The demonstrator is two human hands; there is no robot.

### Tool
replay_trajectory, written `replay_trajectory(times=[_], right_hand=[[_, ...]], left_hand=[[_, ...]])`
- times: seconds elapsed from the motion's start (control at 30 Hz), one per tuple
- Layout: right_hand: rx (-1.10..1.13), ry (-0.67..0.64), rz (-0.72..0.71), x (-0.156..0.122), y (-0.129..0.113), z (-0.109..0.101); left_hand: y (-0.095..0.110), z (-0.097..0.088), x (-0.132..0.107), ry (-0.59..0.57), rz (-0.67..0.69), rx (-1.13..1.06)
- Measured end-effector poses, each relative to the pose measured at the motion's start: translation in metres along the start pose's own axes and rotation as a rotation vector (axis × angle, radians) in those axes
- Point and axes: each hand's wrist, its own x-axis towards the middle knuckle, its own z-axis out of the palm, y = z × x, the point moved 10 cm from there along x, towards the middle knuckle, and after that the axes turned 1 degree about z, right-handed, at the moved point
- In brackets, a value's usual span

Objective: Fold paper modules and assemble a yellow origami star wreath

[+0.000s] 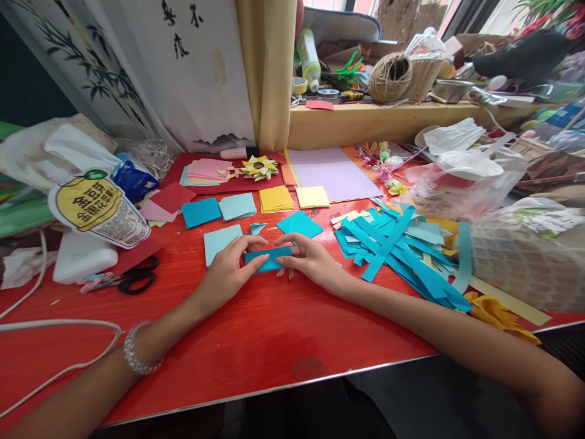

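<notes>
A folded strip of blue paper [269, 258] lies on the red table [256, 341] between both hands. My left hand [231, 268] pinches its left end, thumb under, fingers curled over the top. My right hand [311, 259] presses on its right end with thumb and fingers closed on it. A light blue square [221, 241] lies just behind my left hand, a teal square [299, 224] behind my right. A small folded blue piece [257, 228] sits between them.
A heap of blue paper strips [397, 250] lies to the right. Stacks of coloured squares [275, 199], a folded paper flower [259, 167] and a lilac sheet [331, 174] sit further back. Black scissors [137, 279] and a printed bag [98, 210] are on the left, plastic bags [466, 177] on the right.
</notes>
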Motion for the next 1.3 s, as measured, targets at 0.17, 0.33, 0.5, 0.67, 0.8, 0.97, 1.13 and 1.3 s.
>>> replay_trajectory(times=[0.17,0.33,0.5,0.67,0.8,0.97,1.13,1.3], right_hand=[[-0.083,-0.105,-0.036,-0.004,-0.001,0.011],[-0.049,0.007,-0.037,-0.002,-0.001,-0.001],[-0.029,0.085,-0.055,-0.001,-0.004,-0.01],[-0.133,-0.067,-0.09,-0.006,-0.005,0.008],[-0.14,-0.109,-0.097,-0.007,-0.004,0.012],[-0.007,-0.085,-0.054,-0.003,-0.002,0.008],[0.043,0.033,-0.028,-0.001,-0.001,-0.004],[0.053,-0.003,-0.086,-0.002,-0.003,0.001]], left_hand=[[0.017,0.01,-0.002,-0.093,0.14,0.076],[0.011,0.005,-0.002,-0.055,0.054,-0.001],[0.0,0.011,-0.001,-0.118,-0.039,-0.041],[0.0,0.013,-0.002,-0.124,-0.062,-0.08],[0.005,0.008,-0.003,-0.066,-0.051,-0.092],[0.001,0.001,-0.004,0.025,-0.116,-0.18],[-0.005,-0.002,-0.003,0.059,-0.145,-0.244],[0.001,0.006,-0.003,-0.031,-0.094,-0.141]])
